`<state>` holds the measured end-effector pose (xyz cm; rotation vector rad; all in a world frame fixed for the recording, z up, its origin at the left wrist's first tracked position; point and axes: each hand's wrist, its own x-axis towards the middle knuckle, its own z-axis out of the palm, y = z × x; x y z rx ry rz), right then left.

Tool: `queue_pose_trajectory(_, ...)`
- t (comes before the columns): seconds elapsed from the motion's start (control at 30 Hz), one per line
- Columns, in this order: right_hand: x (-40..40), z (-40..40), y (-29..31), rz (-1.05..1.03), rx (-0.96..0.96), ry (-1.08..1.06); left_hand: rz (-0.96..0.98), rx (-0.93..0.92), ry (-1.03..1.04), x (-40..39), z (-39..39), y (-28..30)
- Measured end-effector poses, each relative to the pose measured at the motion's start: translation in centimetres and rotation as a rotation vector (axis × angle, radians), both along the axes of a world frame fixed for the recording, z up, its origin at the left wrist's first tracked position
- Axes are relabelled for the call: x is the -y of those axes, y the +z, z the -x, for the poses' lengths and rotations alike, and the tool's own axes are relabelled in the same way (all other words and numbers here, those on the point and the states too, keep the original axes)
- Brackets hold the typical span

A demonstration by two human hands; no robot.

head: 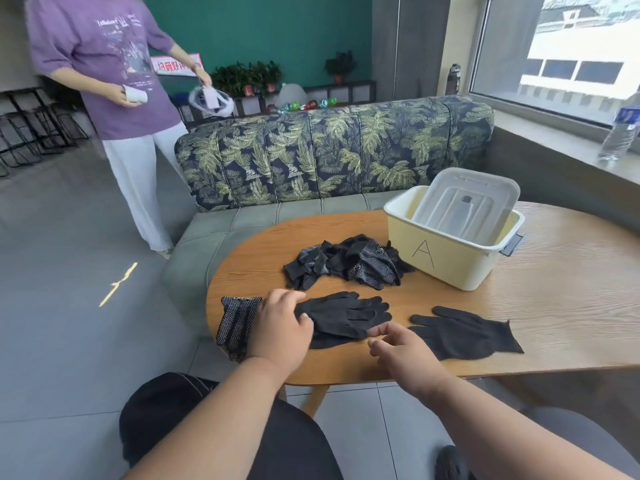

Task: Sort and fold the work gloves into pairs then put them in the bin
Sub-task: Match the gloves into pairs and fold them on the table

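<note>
A heap of black work gloves (346, 261), some with white dots, lies mid-table beside the pale yellow bin (446, 258) marked "A". In front of me lies a plain black glove (346, 315), fingers pointing right. My left hand (282, 327) rests on its cuff end with fingers curled down onto it. Loosely curled, my right hand (401, 348) hovers at its near edge and holds nothing. Another plain black glove (467, 332) lies flat to the right. A dotted glove (237, 323) lies at the table's left edge, partly under my left hand.
The bin's clear lid (464, 202) leans inside it. The oval wooden table (554, 306) has a leaf-print sofa (329, 150) behind it. A person in a purple shirt (114, 81) stands at the back left. A water bottle (620, 133) stands on the window sill.
</note>
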<state>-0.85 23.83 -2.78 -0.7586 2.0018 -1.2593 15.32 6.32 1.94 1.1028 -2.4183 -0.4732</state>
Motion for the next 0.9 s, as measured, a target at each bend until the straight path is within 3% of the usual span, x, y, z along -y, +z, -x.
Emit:
queue_pose_trajectory(0.17,-0.7,0.6,0.4,0.007,-0.01,-0.019,-0.364,0.256,-0.052,-1.6,2.5,-1.9)
queue_pose_trajectory(0.3,-1.2,1.1,0.3,0.015,-0.01,-0.033,-0.362,0.397,-0.053,-1.5,3.2,-3.0)
queue_pose_trajectory(0.63,-1.4,1.3,-0.2,-0.007,-0.015,-0.029,-0.261,-0.023,0.064,-2.1,2.3,-2.7)
queue_pose_trajectory(0.9,-1.4,1.0,0.5,-0.023,-0.106,-0.02,-0.254,-0.402,0.025,-3.7,2.1,-0.3)
